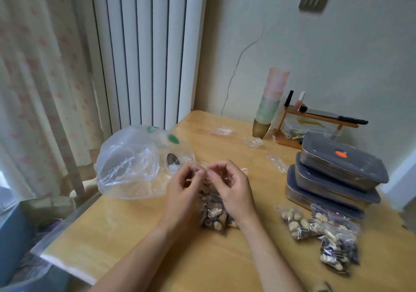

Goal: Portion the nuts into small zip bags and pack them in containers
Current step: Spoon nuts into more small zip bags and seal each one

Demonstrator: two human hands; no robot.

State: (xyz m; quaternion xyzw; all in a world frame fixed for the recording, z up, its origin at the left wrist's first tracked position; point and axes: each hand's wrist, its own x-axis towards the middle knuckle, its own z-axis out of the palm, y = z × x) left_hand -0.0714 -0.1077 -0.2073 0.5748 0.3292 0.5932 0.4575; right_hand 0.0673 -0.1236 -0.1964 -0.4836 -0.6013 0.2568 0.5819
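The small zip bag [215, 210] sits upright on the wooden table [139, 235], between the person's two wrists, packed with mixed nuts nearly up to the strip. The left hand [182, 192] and the right hand [231, 188] meet at its mouth, fingers curled, each pinching the top edge as if to press the seal closed.

From where I stand the bag looks rather full, and that is the worry: a nut sitting in the zip track would keep it from closing, and squeezing harder might pop the seal or split the thin plastic. The bag is also held only at its top, so if either pinch slips it could tip and spill across the table.

Just right of it lie three filled bags [319, 228] in a loose heap near the table's front edge; a careless elbow could knock them off. Beyond them stand the stacked containers [337, 174], lids on, slightly staggered, so lifting one lid may shift the others.

To the left, the big clear supply bag [132, 163] slumps half open near the table's side, close enough to slide off if nudged. A few empty zip bags [221, 131] lie scattered farther back.
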